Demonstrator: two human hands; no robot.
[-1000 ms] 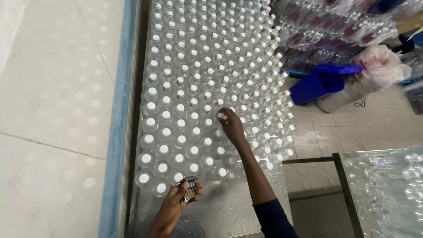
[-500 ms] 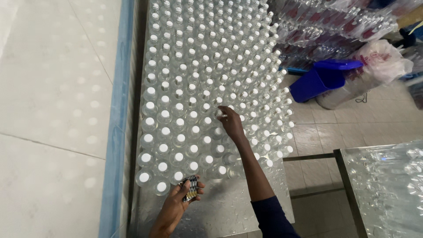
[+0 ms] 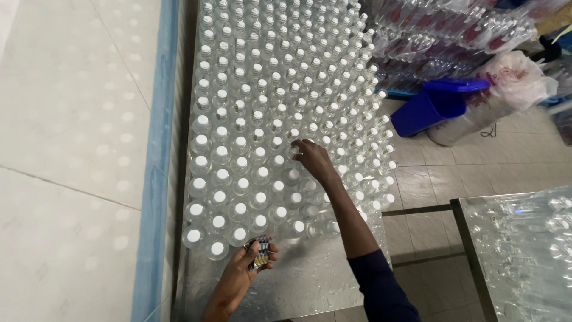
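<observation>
A metal table carries a dense block of clear plastic bottles with white caps. My right hand reaches into the block, its fingertips on the cap of one bottle near the middle. Close to the front row of bottles, my left hand holds a small stack of dark printed labels above the bare wet part of the table.
A blue bin lies tipped on the tiled floor to the right, beside a white plastic bag. Wrapped packs of bottles are stacked behind it. Another table with clear bottles stands at the right. A white wall borders the left.
My right hand has shifted slightly left and farther into the block of bottles. My left hand with the labels stays near the front row.
</observation>
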